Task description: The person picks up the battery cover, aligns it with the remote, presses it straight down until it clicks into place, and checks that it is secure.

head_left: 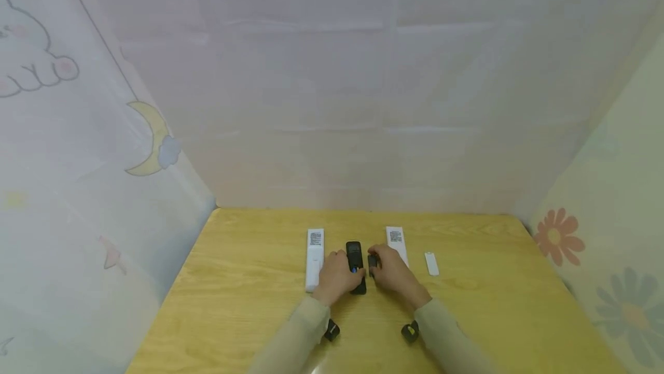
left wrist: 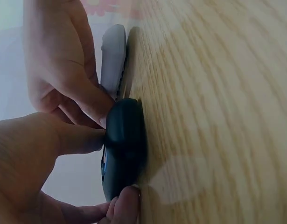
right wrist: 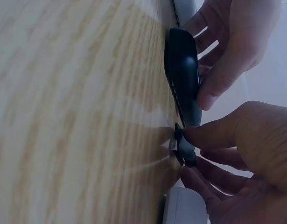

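Note:
A black remote control [head_left: 354,252] lies back side up on the table, with a blue battery showing in its open compartment. My left hand [head_left: 336,275] grips it from the left; in the left wrist view the thumb presses its upper side and the fingertips curl at its edge. Just to the right, my right hand [head_left: 395,273] pinches a small black battery cover [right wrist: 184,147] between thumb and fingers, close over the tabletop. One white remote control [head_left: 314,261] lies beside my left hand. Another white remote control [head_left: 396,237] is partly covered by my right hand.
A loose white battery cover [head_left: 432,263] lies on the wooden table [head_left: 233,282], right of my right hand. Black wrist devices show at both sleeves. Behind the table and at both sides hang pale walls with printed drawings.

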